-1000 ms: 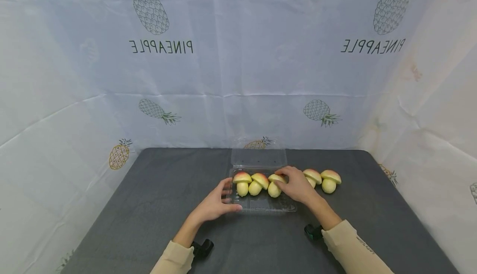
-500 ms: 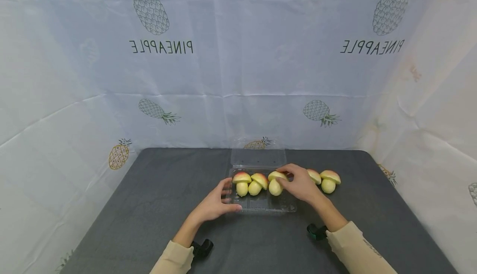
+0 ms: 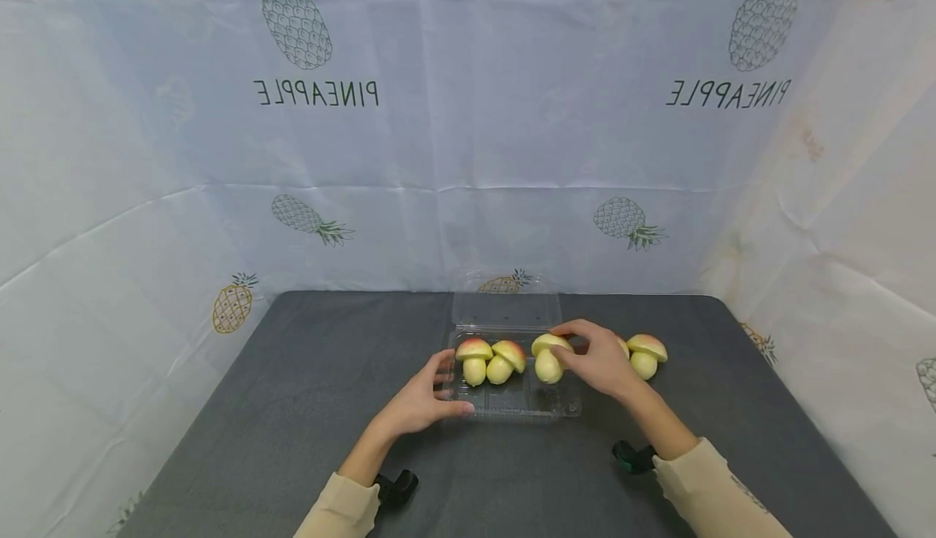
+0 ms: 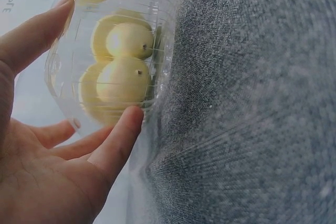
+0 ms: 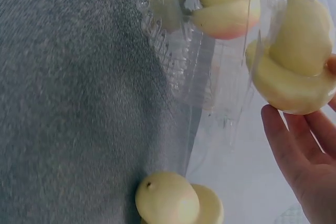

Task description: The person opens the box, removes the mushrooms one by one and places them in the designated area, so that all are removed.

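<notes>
Right hand (image 3: 601, 362) pinches a mushroom-shaped piece (image 3: 548, 366) over the clear box (image 3: 508, 405), toward its right edge; left hand (image 3: 418, 400) spread wide at its left edge; slick piece could slip from fingertips, or clip that right edge if carried low (box looks light).

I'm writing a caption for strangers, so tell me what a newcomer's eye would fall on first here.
First, probably, the yellow mushroom-shaped piece that the right hand grips at the right end of the open clear box. Next, two red-tinged pieces lying in the box's left part, beside the left hand. Behind the dark table, the pale cloth stands out, its word PINEAPPLE running backwards.
</notes>
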Demonstrator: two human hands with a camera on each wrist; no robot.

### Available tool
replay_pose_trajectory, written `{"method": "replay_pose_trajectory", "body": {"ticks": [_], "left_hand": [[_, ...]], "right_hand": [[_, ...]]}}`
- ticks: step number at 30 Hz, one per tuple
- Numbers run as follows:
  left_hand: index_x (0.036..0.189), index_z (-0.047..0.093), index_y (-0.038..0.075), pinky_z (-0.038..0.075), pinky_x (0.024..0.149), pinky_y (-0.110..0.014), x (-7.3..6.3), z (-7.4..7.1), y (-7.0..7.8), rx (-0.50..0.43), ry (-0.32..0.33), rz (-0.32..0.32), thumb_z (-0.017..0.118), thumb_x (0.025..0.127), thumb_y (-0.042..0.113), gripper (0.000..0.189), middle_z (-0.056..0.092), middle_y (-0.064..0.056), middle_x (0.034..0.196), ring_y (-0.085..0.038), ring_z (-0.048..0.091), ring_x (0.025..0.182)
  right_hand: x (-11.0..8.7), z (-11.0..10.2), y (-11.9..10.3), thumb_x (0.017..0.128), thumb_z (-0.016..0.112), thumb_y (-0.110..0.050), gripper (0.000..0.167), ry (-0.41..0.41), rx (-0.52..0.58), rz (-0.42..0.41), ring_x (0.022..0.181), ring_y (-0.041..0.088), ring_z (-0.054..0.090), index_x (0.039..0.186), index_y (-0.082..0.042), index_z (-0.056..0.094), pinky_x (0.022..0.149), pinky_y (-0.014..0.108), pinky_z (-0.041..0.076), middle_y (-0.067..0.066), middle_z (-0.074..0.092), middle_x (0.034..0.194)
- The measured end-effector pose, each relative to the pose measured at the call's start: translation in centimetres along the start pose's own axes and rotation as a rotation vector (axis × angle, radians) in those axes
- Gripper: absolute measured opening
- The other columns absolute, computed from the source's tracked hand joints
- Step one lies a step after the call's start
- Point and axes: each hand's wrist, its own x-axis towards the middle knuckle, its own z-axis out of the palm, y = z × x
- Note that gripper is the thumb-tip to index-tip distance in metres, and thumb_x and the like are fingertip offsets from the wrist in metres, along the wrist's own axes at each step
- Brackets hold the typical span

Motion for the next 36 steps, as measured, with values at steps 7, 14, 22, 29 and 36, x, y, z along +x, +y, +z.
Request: {"method": "replay_pose_trajectory", "body": {"ticks": [7,14,22,29,36], "left_hand": [[0.162,0.019,0.01,0.048,0.105,-0.054,-0.1,0.0,0.1,-0.004,-0.003,-0.006,0.082,0.088,0.03,0.099,0.031,-0.022,0.159,-0.043,0.043,0.139],[0.162,0.019,0.01,0.048,0.105,-0.054,-0.1,0.1,0.1,-0.003,0.0,-0.01,0.082,0.089,0.029,0.098,0.031,-0.022,0.159,-0.043,0.044,0.139],[0.162,0.019,0.01,0.049,0.104,-0.054,-0.1,0.1,0.1,0.003,0.006,-0.014,0.082,0.089,0.028,0.098,0.032,-0.022,0.159,-0.043,0.044,0.138],[0.162,0.019,0.01,0.049,0.104,-0.054,0.0,0.1,0.3,0.005,0.007,-0.016,0.082,0.089,0.029,0.098,0.032,-0.022,0.159,-0.043,0.044,0.138],[0.162,0.02,0.01,0.048,0.105,-0.053,0.1,0.1,0.3,0.001,0.01,-0.02,0.082,0.089,0.029,0.098,0.032,-0.021,0.159,-0.042,0.044,0.139]], "right_hand": [[-0.6,-1.0,-0.1,0.098,0.072,-0.022,0.027,0.018,0.021,-0.026,0.104,0.026,0.066,0.121,-0.008,0.072,0.082,0.035,0.06,0.008,0.068,0.118],[-1.1,-2.0,0.1,0.096,0.074,-0.018,0.026,0.033,0.035,-0.033,0.102,0.031,0.067,0.12,-0.007,0.072,0.084,0.035,0.06,0.009,0.068,0.116],[-2.0,-3.5,0.5,0.096,0.074,-0.019,0.028,0.044,0.009,-0.02,0.104,0.032,0.068,0.121,-0.007,0.071,0.086,0.042,0.06,0.01,0.068,0.117],[-2.6,-5.0,1.2,0.096,0.074,-0.018,0.026,0.054,-0.104,-0.074,0.101,0.025,0.066,0.12,-0.008,0.072,0.086,0.04,0.06,0.006,0.069,0.116],[-3.3,-6.3,1.8,0.095,0.075,-0.017,0.025,0.093,-0.168,-0.111,0.098,0.02,0.066,0.118,-0.009,0.073,0.085,0.039,0.06,0.005,0.069,0.115]]}}
